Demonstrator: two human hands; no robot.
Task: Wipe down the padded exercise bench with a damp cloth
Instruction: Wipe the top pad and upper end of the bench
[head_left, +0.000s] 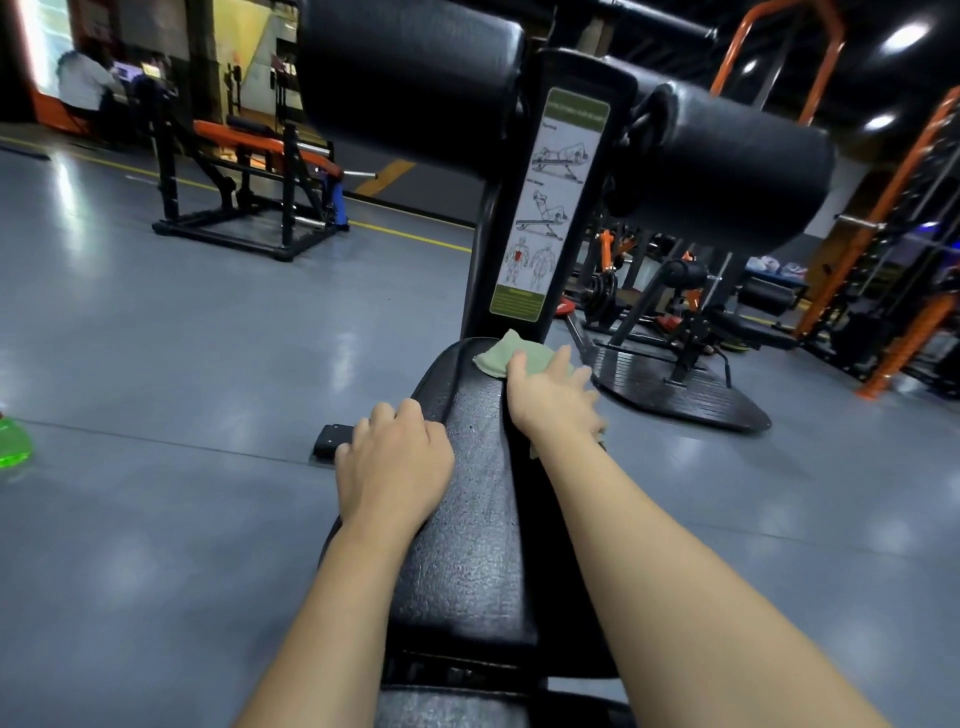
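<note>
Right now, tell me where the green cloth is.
Head view: the green cloth lies at the far end of the bench pad, right of centre, pressed under the right hand, by the foot of the labelled post.

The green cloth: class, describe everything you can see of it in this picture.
The cloth is pale green, soft-looking fabric, crumpled. It lies at the far end of the bench pad, by the upright post. The right hand presses flat on it with spread fingers, hiding its middle; a scrap shows beside the wrist at the pad's right edge. Dampness cannot be judged.
</note>
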